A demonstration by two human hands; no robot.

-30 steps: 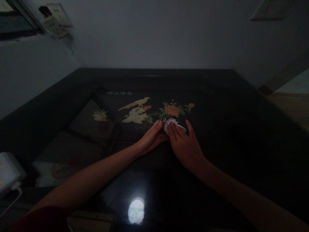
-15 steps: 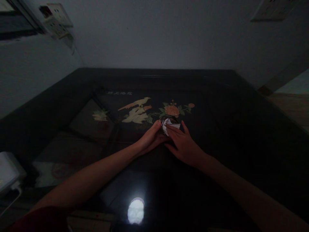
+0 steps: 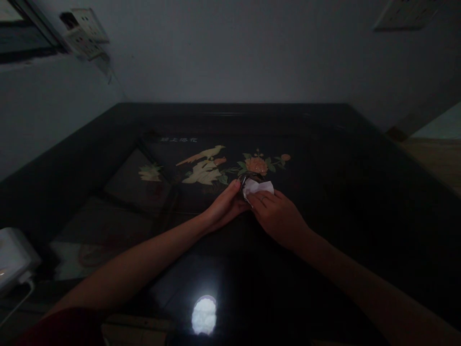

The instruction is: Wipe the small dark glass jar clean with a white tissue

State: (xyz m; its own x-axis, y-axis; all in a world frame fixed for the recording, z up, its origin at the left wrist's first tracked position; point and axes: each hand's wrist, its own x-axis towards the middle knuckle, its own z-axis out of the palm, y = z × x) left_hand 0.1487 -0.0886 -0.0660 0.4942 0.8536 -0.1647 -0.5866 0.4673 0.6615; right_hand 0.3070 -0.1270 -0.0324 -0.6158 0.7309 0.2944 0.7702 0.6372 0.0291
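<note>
Around the left side of a shiny, dark, glass-like round object (image 3: 243, 180) curl the fingers of my left hand (image 3: 230, 199). Most of that object is covered, so its exact kind cannot be told. A white paper tissue (image 3: 265, 186) is pressed against it by my right hand (image 3: 275, 211), whose fingers are closed on the tissue's lower edge. Both hands meet just above the dark glossy table (image 3: 223, 240), near the middle.
The tabletop bears a picture of a bird (image 3: 207, 153) and an orange flower (image 3: 256, 165). A white box-shaped device (image 3: 14, 257) with a cable sits at the left edge. Wall sockets (image 3: 86, 36) are at the upper left, and a pale wall (image 3: 230, 53) stands behind the table.
My right hand has shifted slightly right and its fingers have drawn together. More of the tissue shows, spread above the fingers. My left hand stays about where it was.
</note>
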